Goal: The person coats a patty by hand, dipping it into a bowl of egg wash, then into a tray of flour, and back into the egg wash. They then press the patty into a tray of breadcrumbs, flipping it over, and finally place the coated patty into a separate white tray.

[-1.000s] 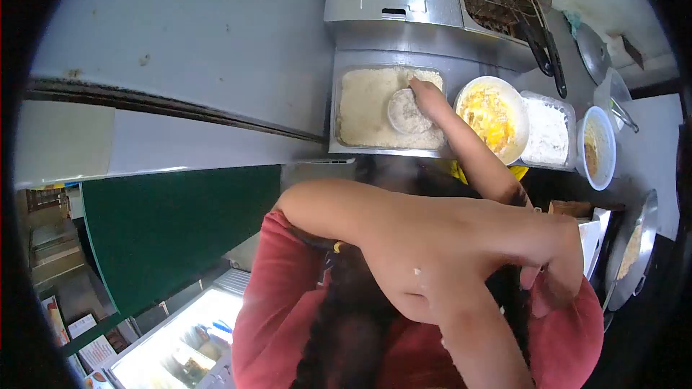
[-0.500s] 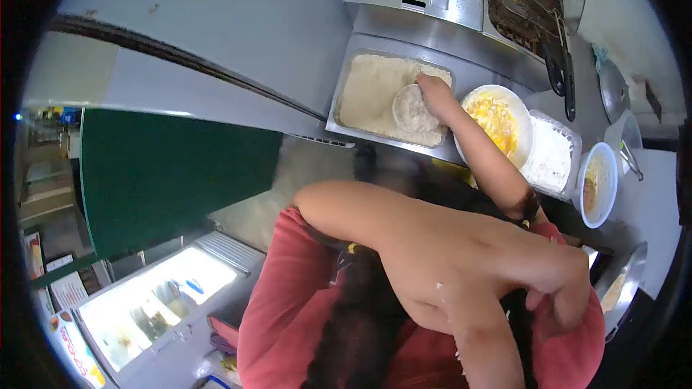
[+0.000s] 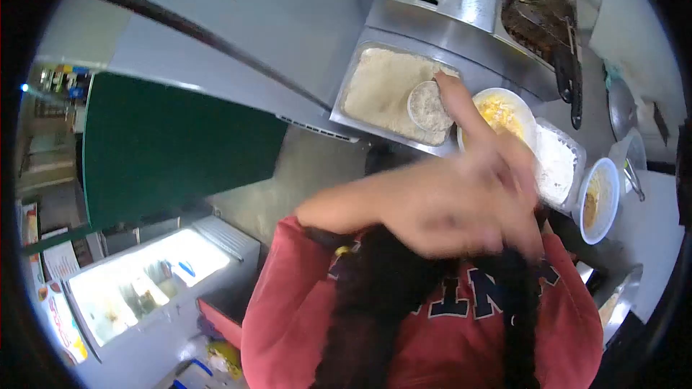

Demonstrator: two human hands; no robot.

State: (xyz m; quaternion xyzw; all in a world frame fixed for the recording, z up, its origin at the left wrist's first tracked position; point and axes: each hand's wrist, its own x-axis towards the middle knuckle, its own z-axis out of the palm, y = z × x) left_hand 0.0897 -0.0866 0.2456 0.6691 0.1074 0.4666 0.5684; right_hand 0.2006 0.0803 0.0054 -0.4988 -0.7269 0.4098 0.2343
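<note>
My right hand (image 3: pixel 453 97) grips a small round bowl (image 3: pixel 430 106) filled with pale crumbs. The bowl rests at the right side of a metal tray (image 3: pixel 346 117), which holds a layer of the same crumbs. Close to the camera, my left hand (image 3: pixel 461 205) crosses in front of my right forearm. Motion smears its fingers, so their grip cannot be made out. Behind it, partly covered, stands a white bowl (image 3: pixel 528 117) containing a yellow, egg-like mixture with white powder. To its right is a clear container of white powder (image 3: pixel 556 171).
A white bowl with brown residue (image 3: pixel 600 202) and a clear tub with tongs (image 3: pixel 633 173) stand at the right. Behind the tray is a metal fryer (image 3: pixel 425 0) with a wire basket (image 3: pixel 544 0). A lit chest freezer (image 3: pixel 151 281) stands at lower left.
My left hand has swept up and away from my chest, uncovering the shirt's lettering. My right hand stays on the bowl in the tray. The view has shifted slightly.
</note>
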